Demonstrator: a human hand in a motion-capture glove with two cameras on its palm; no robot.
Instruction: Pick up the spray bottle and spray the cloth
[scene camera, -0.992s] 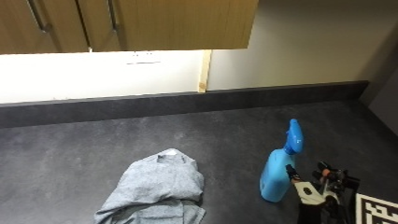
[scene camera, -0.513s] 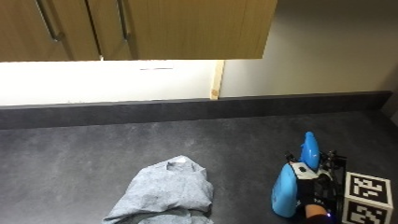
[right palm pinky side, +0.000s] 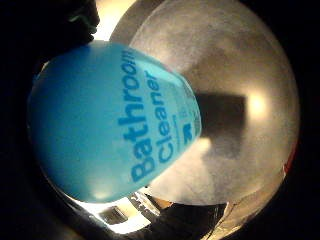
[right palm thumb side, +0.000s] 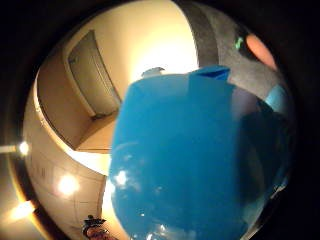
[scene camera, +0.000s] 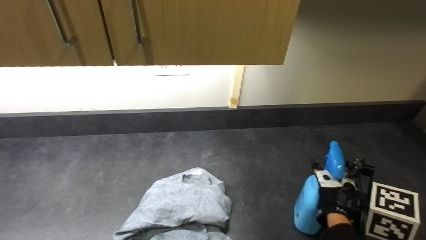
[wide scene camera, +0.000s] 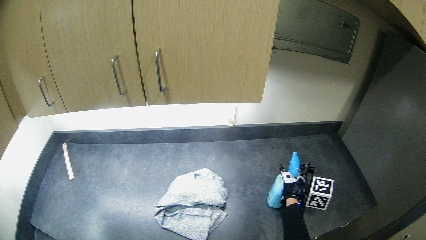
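A blue spray bottle (scene camera: 307, 204) (wide scene camera: 274, 190) stands upright on the dark counter (scene camera: 100, 165) near its front right. My gloved right hand (scene camera: 336, 201) (wide scene camera: 291, 193) is wrapped around its neck from the right side, below the blue nozzle head. The bottle's body fills both palm views (right palm pinky side: 115, 125) (right palm thumb side: 190, 160), where its label reads "Bathroom Cleaner". A crumpled grey cloth (scene camera: 183, 207) (wide scene camera: 193, 197) lies on the counter to the left of the bottle, a short gap away.
Wooden wall cabinets (scene camera: 146, 30) hang above the back of the counter. A low dark upstand (scene camera: 200, 120) runs along the wall. A thin white strip (wide scene camera: 67, 161) lies at the counter's far left.
The outside camera has shifted. My hand has come up from the front right edge and closed around the bottle's neck. Bottle and cloth stay where they were.
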